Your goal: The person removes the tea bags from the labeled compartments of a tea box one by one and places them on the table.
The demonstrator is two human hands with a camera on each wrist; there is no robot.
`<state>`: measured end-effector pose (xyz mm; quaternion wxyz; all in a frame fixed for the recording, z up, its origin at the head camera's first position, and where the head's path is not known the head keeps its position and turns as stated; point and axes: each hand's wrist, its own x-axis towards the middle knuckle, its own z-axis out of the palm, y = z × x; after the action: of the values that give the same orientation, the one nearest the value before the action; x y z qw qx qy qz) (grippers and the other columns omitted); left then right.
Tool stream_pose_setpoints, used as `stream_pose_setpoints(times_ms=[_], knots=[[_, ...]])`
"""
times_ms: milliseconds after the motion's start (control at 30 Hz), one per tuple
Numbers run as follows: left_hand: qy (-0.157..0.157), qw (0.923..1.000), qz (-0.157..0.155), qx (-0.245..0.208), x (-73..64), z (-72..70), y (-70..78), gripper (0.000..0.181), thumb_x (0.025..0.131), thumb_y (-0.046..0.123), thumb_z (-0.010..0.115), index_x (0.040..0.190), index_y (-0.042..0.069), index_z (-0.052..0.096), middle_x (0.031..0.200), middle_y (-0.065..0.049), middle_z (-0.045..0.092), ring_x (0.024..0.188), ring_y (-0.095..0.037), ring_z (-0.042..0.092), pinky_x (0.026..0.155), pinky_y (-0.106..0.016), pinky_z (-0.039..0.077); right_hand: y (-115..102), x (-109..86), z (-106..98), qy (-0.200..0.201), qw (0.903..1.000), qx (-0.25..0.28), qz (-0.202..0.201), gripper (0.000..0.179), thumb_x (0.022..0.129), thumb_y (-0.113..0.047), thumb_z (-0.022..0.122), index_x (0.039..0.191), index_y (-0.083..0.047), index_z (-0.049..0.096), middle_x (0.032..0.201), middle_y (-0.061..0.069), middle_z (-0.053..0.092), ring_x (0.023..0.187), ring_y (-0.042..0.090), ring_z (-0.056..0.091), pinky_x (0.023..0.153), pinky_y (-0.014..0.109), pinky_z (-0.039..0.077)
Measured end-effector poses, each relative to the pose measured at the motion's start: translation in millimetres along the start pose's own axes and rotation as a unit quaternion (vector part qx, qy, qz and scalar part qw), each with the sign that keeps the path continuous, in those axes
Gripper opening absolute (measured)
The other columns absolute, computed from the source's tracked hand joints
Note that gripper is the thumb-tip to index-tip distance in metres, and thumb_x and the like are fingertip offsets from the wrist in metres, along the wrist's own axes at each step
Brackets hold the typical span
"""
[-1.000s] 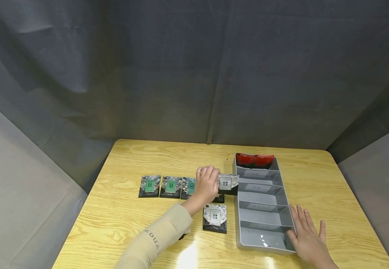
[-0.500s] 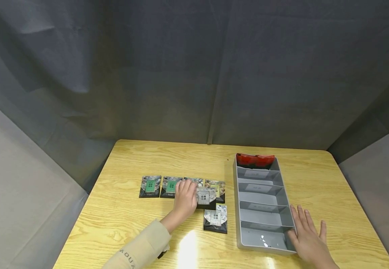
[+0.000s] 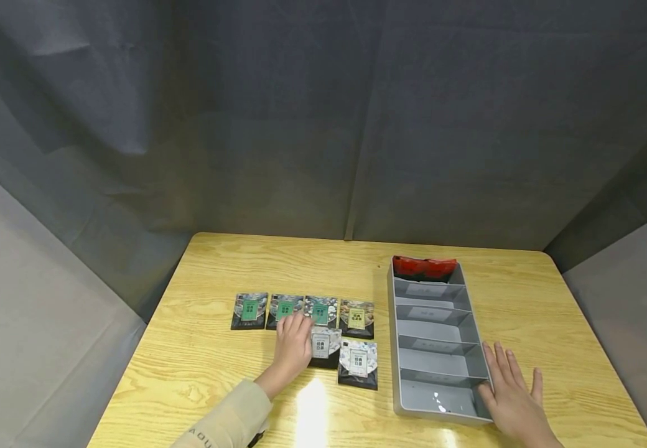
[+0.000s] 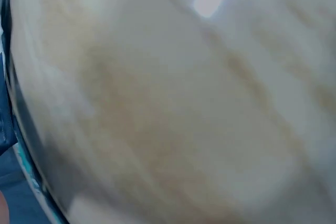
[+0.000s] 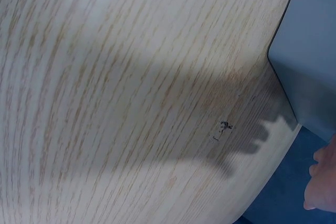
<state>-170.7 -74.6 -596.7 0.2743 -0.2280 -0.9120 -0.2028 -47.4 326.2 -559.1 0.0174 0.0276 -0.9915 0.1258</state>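
Observation:
My left hand (image 3: 294,343) pinches the left edge of a black sachet (image 3: 326,356) with a white label, close over the table below the back row. To its right lies another white-label sachet (image 3: 358,367). Behind them lie a yellow-label sachet (image 3: 356,317), a teal-label sachet (image 3: 321,311) and two green-label ones, the nearer partly behind my fingers. My right hand (image 3: 516,398) spreads straight fingers along the right side of a grey divided box (image 3: 399,398); part of that hand also shows at the right edge of the right wrist view.
Red packets (image 3: 424,269) stand in the box's rearmost compartment, and small labels mark its dividers (image 3: 427,313). The wooden table (image 3: 200,367) ends at a dark curtain (image 3: 279,155) behind, with pale panels on both sides. Blurred tabletop fills the left wrist view.
My left hand has carried the white-label sachet from beside the box leftward and toward me, down beside the other white-label one, uncovering the teal and yellow labels. The right hand has stayed put.

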Motion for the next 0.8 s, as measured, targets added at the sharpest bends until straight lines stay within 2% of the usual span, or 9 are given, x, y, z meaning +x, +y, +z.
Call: stream_pose_setpoints(times_ms=[167,300,600,800], knots=[[-0.025,0.9995,-0.014,0.012,-8.1,3.8,-6.7,0.01,0.084,0.006,0.047,0.089,0.012,0.054,0.085,0.0,0.045,0.082,-0.019,0.041,0.085,-0.04,0.03,0,-0.3,-1,0.002,1.0,0.002,-0.001,0.069,0.095,-0.029,0.039,0.147,-0.018,-0.004,0.151,0.018,0.007,0.138,0.028,-0.012,0.096,0.052,-0.027],[-0.03,0.999,-0.015,0.03,-12.2,7.7,-10.4,0.01,0.084,0.007,0.048,0.088,0.013,0.055,0.085,0.0,0.046,0.082,-0.019,0.042,0.085,-0.04,0.031,-1,-0.4,-1,0.003,1.0,0.003,-0.001,0.068,0.095,-0.029,0.039,0.147,-0.018,-0.004,0.151,0.018,0.007,0.137,0.025,-0.016,0.096,0.052,-0.027],[-0.075,0.9947,-0.027,0.065,-24.1,14.7,-12.0,0.013,0.088,0.013,0.044,0.091,0.013,0.056,0.087,-0.002,0.048,0.083,-0.022,0.043,0.084,-0.041,0.032,0,0.5,0,0.001,1.0,0.005,0.002,0.068,0.095,-0.029,0.038,0.147,-0.018,-0.004,0.151,0.018,0.006,0.138,0.027,-0.014,0.096,0.052,-0.027],[-0.074,0.9938,-0.022,0.081,-27.7,18.5,-12.9,0.012,0.086,0.015,0.046,0.093,0.013,0.055,0.087,-0.002,0.047,0.083,-0.021,0.043,0.084,-0.041,0.032,-1,0.4,0,-0.002,1.0,0.007,0.004,0.068,0.095,-0.029,0.038,0.147,-0.018,-0.005,0.151,0.019,0.006,0.138,0.029,-0.012,0.096,0.053,-0.027]])
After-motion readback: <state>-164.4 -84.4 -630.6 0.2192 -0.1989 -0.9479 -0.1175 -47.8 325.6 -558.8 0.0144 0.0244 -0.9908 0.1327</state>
